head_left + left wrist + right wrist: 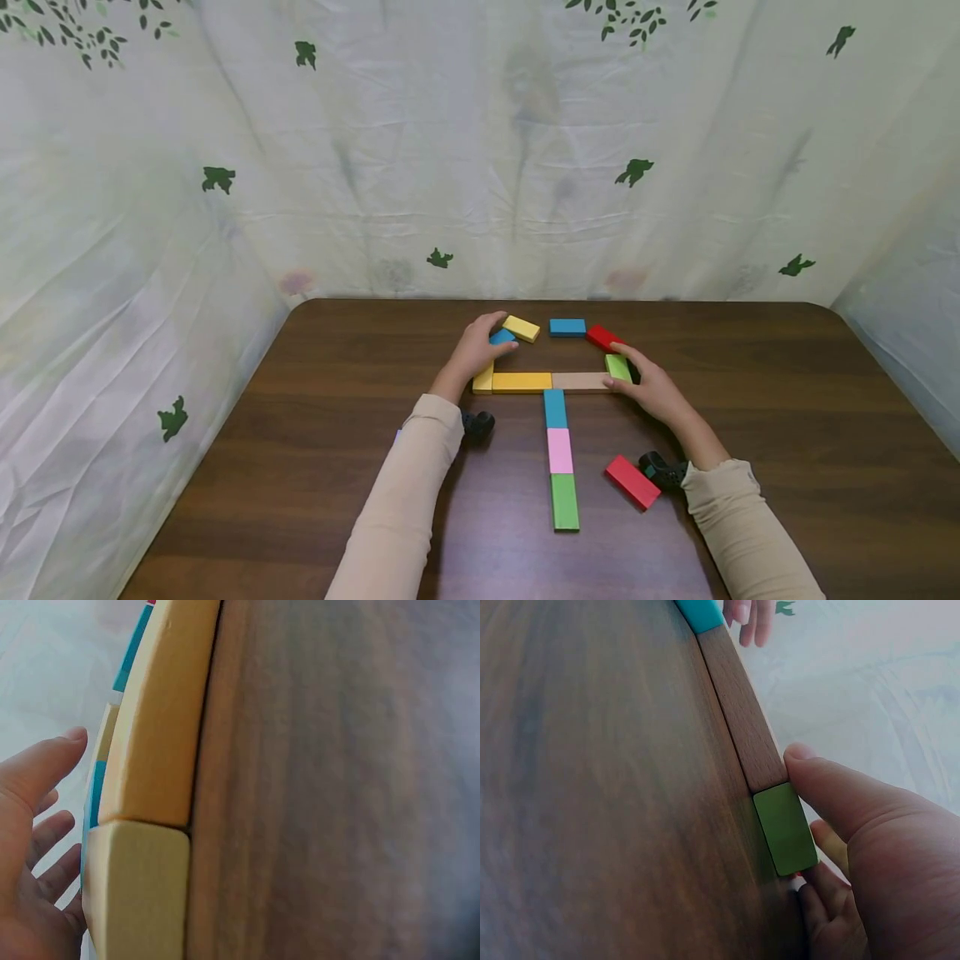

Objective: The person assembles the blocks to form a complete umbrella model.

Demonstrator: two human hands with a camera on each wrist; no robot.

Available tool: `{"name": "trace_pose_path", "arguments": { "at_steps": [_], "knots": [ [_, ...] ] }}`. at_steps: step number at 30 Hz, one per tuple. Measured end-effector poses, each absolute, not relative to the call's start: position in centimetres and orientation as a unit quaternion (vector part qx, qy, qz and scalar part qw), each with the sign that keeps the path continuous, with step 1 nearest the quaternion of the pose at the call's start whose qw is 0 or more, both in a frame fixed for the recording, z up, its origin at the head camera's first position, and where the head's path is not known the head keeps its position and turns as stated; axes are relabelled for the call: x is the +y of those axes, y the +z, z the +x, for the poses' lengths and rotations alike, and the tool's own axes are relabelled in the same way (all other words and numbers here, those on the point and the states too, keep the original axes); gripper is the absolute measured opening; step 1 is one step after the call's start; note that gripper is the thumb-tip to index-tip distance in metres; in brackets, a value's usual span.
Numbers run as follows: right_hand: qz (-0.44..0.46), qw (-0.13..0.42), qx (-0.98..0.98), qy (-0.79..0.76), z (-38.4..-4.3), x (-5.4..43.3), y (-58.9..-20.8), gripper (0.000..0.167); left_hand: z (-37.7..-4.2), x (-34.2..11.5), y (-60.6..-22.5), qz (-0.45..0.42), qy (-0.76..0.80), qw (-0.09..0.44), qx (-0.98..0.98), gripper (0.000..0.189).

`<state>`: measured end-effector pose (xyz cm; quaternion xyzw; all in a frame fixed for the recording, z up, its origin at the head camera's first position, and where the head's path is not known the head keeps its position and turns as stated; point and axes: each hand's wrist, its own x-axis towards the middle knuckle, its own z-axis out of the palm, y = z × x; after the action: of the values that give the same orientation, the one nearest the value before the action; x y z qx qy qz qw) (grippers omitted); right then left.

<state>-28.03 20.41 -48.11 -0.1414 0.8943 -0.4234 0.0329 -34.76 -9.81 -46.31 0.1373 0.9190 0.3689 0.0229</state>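
Note:
My left hand [472, 346] spreads its thumb and fingers around a small blue block [502, 337] at the ring's far left corner; a yellow block [483, 379] lies just below it. In the left wrist view that thumb and the fingers are apart and loosely extended. My right hand [654, 390] reaches round a light green block [617, 367]: its thumb is at the end of a plain wooden block [579, 381], its index fingertip beside a red block [602, 337]. The right wrist view has the thumb close over the joint of the wooden and green [786, 829] blocks.
A pale yellow block [521, 328] and a blue one [567, 328] lie at the back. An orange-yellow block [522, 382] joins the wooden one; below run blue [555, 408], pink [559, 451] and green [565, 502] blocks. A loose red block [633, 482] lies by the right forearm.

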Motion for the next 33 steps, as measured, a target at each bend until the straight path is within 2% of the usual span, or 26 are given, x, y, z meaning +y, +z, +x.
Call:
{"name": "trace_pose_path", "arguments": {
  "at_steps": [20,33],
  "knots": [
    [-0.139,0.026,0.890,-0.434,-28.1,20.4,-48.3,0.066,-35.9,-8.5,-46.3,0.160,0.327,0.062,0.929,0.058],
    [-0.143,0.022,0.891,-0.430,-28.2,20.4,-48.4,0.068,-36.0,-8.2,-46.3,0.142,0.340,0.047,0.929,0.050]
  ]
}}
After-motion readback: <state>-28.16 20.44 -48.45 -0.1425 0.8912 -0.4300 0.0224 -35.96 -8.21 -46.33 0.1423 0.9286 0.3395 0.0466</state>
